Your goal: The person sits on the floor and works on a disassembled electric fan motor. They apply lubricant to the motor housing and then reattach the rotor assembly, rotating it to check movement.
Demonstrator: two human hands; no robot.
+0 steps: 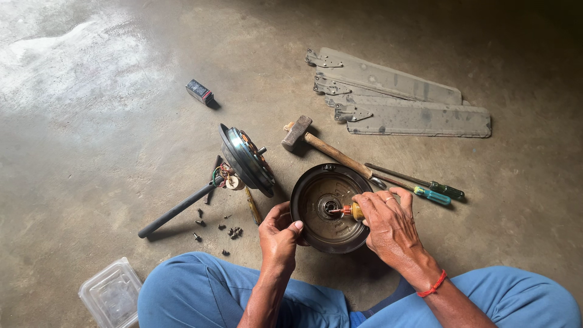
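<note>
On the concrete floor, just ahead of the crossed legs, the left hand grips the rim of a round metal fan motor cover. The right hand pinches a small yellow-handled tool, its tip at the cover's centre hub. A hammer lies just beyond the cover.

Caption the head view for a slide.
Seated on a concrete floor, left hand steadies a round metal motor cover while right hand applies a small yellow-handled tool to its centre.
</note>
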